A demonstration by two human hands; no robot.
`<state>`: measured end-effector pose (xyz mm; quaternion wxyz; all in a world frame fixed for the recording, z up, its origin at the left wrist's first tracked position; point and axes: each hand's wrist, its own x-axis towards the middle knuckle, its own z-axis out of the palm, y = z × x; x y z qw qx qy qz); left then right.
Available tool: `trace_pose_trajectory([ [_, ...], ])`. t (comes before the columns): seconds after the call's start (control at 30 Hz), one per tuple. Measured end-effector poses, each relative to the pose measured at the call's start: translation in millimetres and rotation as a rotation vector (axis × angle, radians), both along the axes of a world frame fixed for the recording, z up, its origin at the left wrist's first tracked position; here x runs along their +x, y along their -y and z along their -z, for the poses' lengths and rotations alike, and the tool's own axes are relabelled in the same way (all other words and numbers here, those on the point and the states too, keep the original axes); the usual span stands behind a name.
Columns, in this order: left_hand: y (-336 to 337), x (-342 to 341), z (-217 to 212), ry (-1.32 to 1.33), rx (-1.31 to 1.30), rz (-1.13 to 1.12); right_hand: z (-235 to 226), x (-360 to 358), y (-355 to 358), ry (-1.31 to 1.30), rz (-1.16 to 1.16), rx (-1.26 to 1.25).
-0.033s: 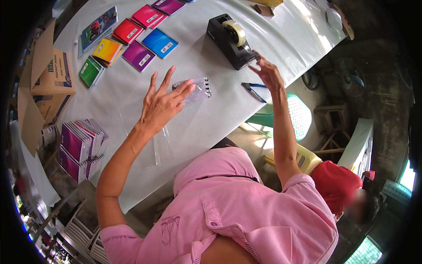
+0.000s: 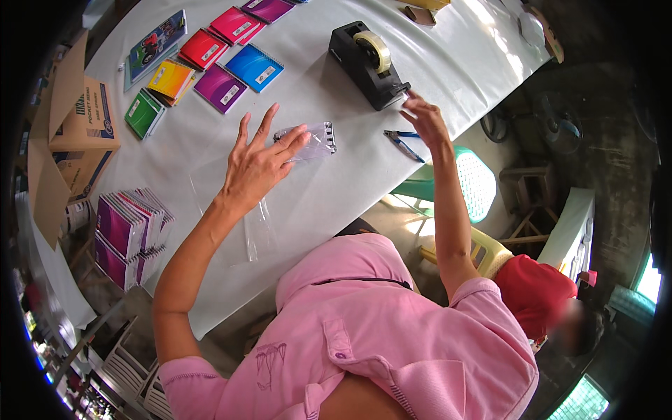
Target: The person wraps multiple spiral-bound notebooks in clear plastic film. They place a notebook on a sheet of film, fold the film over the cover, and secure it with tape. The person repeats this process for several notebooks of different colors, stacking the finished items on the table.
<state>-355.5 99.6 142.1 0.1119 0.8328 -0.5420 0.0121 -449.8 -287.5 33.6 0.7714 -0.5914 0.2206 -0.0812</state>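
Note:
My left hand [image 2: 253, 171] has its fingers spread, the index and thumb side lying over a small packet in clear plastic wrap [image 2: 322, 140] with black-and-white marks along its end. At the front of the black tape dispenser [image 2: 364, 73], my right hand [image 2: 428, 119] is slightly smeared by motion. Its fingertips pinch what looks like the loose end of the clear tape [image 2: 403, 100] by the cutting edge. A roll of tape [image 2: 378, 52] sits in the dispenser. Blue-handled pliers [image 2: 404, 145] lie just below my right hand.
Small spiral notebooks lie beyond my left hand, among them purple [image 2: 221, 89], blue [image 2: 255, 68] and green [image 2: 143, 113]. Stacked purple notebooks [image 2: 122, 231] stand left, near an open cardboard box [image 2: 87, 119]. Clear plastic sheet [image 2: 259, 234] lies nearer me. A person in red [image 2: 535, 297] is at right.
My right hand has shifted slightly down and toward me, with its fingers drawn closer together at the dispenser's front. My left hand has hardly moved.

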Motion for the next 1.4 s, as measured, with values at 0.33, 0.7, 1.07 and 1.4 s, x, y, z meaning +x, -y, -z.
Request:
trace_pose_trajectory([
  [0.33, -1.3, -1.7, 5.3, 0.060, -0.006, -0.005, -43.5, 11.1, -61.0, -0.393, 0.283, -0.778],
  [0.7, -3.0, -1.9, 6.2, 0.049, -0.017, 0.000, -29.6, 1.4, -1.0, -0.199, -0.016, -0.722],
  [1.07, -1.7, -3.8, 10.3, 0.068, -0.045, 0.001, -26.8, 10.7, -6.9, -0.679, 0.111, -1.551],
  [1.4, -9.7, -4.5, 12.5, 0.078, -0.018, -0.035, -141.9, -6.7, -211.5, -0.263, -0.079, -0.033],
])
